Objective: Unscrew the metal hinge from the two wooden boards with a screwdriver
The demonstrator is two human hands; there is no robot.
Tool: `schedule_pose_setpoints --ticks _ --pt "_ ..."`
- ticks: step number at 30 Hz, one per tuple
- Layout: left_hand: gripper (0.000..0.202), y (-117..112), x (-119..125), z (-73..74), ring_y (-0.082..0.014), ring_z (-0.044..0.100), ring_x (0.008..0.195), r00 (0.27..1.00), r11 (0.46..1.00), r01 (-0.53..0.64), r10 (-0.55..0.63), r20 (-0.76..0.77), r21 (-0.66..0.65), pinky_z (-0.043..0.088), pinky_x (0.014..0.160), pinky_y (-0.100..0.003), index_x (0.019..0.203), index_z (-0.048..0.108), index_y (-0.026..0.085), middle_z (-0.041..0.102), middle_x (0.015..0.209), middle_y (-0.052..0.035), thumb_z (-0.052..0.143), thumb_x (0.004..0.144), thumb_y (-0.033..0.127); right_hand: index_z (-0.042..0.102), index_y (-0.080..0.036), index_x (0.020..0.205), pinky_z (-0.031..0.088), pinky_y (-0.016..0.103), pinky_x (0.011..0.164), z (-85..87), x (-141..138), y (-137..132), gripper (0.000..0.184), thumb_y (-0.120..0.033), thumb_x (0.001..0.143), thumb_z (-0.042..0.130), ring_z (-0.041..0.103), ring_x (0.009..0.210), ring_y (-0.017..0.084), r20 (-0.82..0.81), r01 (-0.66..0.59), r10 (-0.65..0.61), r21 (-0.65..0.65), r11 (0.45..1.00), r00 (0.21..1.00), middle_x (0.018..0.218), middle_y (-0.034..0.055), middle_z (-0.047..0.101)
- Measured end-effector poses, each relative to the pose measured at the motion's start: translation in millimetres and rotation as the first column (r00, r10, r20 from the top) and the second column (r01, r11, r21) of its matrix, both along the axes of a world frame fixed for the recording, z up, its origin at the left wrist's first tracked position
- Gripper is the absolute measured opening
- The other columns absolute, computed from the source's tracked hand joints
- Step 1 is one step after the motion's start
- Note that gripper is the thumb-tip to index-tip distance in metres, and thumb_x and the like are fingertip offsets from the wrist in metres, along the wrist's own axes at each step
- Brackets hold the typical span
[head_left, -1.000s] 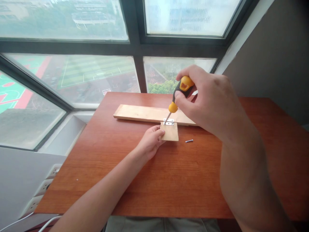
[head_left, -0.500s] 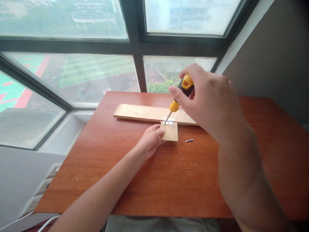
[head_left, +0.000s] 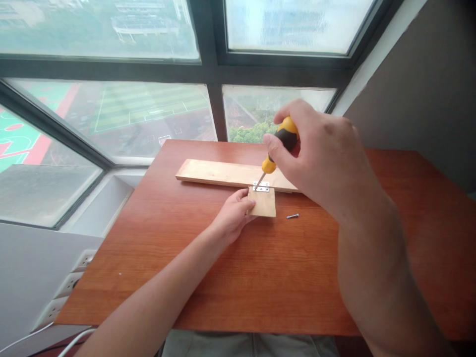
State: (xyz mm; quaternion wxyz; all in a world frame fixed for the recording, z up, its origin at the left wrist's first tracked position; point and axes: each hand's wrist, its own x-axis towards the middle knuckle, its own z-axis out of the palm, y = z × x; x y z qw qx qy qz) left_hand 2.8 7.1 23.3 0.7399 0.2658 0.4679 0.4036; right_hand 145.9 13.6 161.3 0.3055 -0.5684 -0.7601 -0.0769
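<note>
My left hand [head_left: 234, 213] grips the left edge of a small square wooden board [head_left: 263, 203], thumb on top and fingers underneath. A silver metal hinge [head_left: 261, 187] joins this piece to a long wooden plank [head_left: 219, 172] lying behind it. My right hand [head_left: 320, 153] is wrapped round the yellow and black handle of a screwdriver [head_left: 269, 163]. The shaft slants down to the left, and its tip meets the left part of the hinge. Whatever screw head sits under the tip is too small to make out. The plank's right end is hidden behind my right hand.
A loose screw [head_left: 292, 216] lies on the brown wooden table [head_left: 290, 277], right of the small board. Windows [head_left: 152, 109] rise beyond the table's far edge. Wall sockets [head_left: 67, 285] and white cables [head_left: 76, 341] are at the lower left.
The screwdriver handle has turned in my right hand, showing more of its black grip. Its tip stays at the same part of the hinge. My left hand keeps its hold.
</note>
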Motion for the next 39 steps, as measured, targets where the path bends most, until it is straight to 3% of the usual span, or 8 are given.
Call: schedule_pose_setpoints --ticks 3,8,15,29,35,39 --pt "0.035 -0.2 -0.5 0.1 -0.0177 0.069 0.091 1.000 1.000 0.008 -0.008 -0.004 0.006 0.058 0.072 -0.025 0.112 0.060 0.014 0.069 0.112 -0.0131 0.059 0.078 0.004 0.060 -0.022 0.109 0.043 0.037 0.066 1.1 1.3 -0.8 0.024 -0.030 0.088 0.050 0.060 0.072 0.024 -0.013 -0.003 0.003 -0.015 1.000 1.000 0.076 0.0041 0.063" --pt "0.036 -0.2 -0.3 -1.7 -0.0165 0.068 0.088 1.000 1.000 -0.015 0.015 0.008 0.012 0.057 0.068 -0.023 0.110 0.059 0.017 0.070 0.106 -0.0095 0.059 0.077 0.003 0.057 -0.025 0.114 0.045 0.035 0.069 4.1 0.2 -5.3 0.033 -0.021 0.082 0.051 0.060 0.074 0.021 -0.031 -0.096 0.095 -0.025 0.995 0.995 0.090 0.0032 0.067" --pt "0.036 -0.9 0.6 -1.5 -0.0187 0.069 0.091 1.000 1.000 -0.025 0.025 -0.002 0.006 0.058 0.074 -0.027 0.111 0.059 0.015 0.070 0.110 -0.0119 0.059 0.077 0.004 0.059 -0.024 0.108 0.045 0.037 0.067 0.9 -1.4 -1.2 0.023 -0.034 0.088 0.053 0.059 0.070 0.023 -0.024 -0.015 0.015 -0.006 1.000 1.000 0.078 0.0040 0.065" --pt "0.031 -0.8 0.6 -2.1 -0.0176 0.070 0.086 0.999 0.999 -0.040 0.040 0.006 -0.002 0.058 0.073 -0.026 0.106 0.059 0.014 0.071 0.102 -0.0117 0.060 0.077 0.003 0.059 -0.023 0.108 0.043 0.036 0.066 4.9 -3.1 -6.6 0.027 -0.021 0.082 0.051 0.058 0.068 0.021 -0.027 -0.087 0.087 -0.013 0.996 0.996 0.082 0.0027 0.065" --pt "0.029 -0.6 0.3 -1.6 -0.0177 0.070 0.086 1.000 1.000 -0.027 0.027 0.005 -0.003 0.057 0.073 -0.027 0.105 0.062 0.012 0.071 0.104 -0.0131 0.059 0.077 0.003 0.059 -0.026 0.106 0.044 0.037 0.065 2.5 -2.3 -4.3 0.022 -0.036 0.088 0.053 0.060 0.071 0.024 -0.023 -0.039 0.039 0.002 0.999 0.999 0.082 0.0046 0.066" --pt "0.029 -0.6 -0.1 -2.5 -0.0186 0.070 0.086 1.000 1.000 -0.030 0.030 0.007 -0.001 0.058 0.074 -0.028 0.104 0.063 0.012 0.071 0.103 -0.0130 0.060 0.076 0.003 0.058 -0.025 0.107 0.044 0.038 0.066 2.7 -1.7 -4.2 0.020 -0.031 0.089 0.051 0.061 0.072 0.025 -0.015 -0.032 0.032 0.010 0.999 0.999 0.077 0.0044 0.065"
